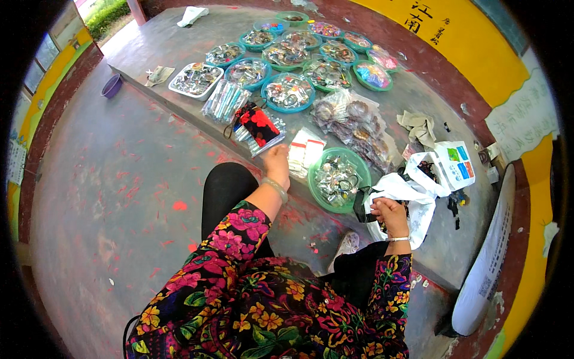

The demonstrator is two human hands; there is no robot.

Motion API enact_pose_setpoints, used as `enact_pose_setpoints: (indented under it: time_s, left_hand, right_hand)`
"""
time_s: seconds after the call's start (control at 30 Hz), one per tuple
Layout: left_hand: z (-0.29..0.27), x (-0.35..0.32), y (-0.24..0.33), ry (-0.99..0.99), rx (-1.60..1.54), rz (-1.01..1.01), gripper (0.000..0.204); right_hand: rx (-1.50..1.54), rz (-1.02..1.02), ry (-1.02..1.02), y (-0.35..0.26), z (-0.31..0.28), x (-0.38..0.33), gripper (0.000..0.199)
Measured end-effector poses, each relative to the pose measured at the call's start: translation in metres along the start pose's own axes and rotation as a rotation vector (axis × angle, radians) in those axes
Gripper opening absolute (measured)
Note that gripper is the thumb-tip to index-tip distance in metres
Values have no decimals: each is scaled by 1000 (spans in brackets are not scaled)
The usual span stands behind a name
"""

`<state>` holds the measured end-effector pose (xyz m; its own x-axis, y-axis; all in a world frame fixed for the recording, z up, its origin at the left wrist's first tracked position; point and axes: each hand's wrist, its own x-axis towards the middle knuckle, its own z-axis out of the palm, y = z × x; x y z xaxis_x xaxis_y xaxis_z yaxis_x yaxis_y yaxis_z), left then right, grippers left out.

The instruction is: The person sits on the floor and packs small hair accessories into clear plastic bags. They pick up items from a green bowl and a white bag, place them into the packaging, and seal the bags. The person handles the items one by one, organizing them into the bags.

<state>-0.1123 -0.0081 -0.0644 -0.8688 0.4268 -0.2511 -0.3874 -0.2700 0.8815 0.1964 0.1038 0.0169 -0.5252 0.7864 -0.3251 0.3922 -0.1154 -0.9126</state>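
My left hand (pixel 276 163), with a bangle at its wrist, is closed at the near edge of a stack of clear plastic bags (pixel 272 143). On that stack lies a black pouch with red flowers (pixel 258 124). My right hand (pixel 388 214) is pinched over an opened white plastic bag (pixel 423 214); whatever is between its fingers is too small to make out. Something black and shiny (pixel 360 205) hangs beside those fingers. Between my hands stands a green basin (pixel 315 190) of small bagged items, with red-and-white packets (pixel 306 152) to its left.
Several basins of bagged goods, such as a blue one (pixel 288 109), crowd the raised ledge ahead. A white tray (pixel 194 94), a large clear bag of brown round items (pixel 359 122) and a second white bag (pixel 448 167) stand around them. The ledge's edge runs diagonally before my knees.
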Motion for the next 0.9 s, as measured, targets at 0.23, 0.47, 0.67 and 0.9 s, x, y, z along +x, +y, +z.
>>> enact_pose_setpoints:
  time_s: [0.23,0.47,0.67,0.9]
  left_hand:
    - [0,12,-70,184,827,-44,25]
    - [-6,49,-116,213,1062,88,36]
    - [10,53,-99,194,1291,-79,43]
    - [9,65,-124,276,1323,68,24]
  right_hand:
    - [-112,-84,-42,1,15,5,18]
    - [-178,-68,-57,4,15,9,19]
    - [-212,-36,-74,-6,22,11,19]
    - [-228,12,-99,-11,31,16,18]
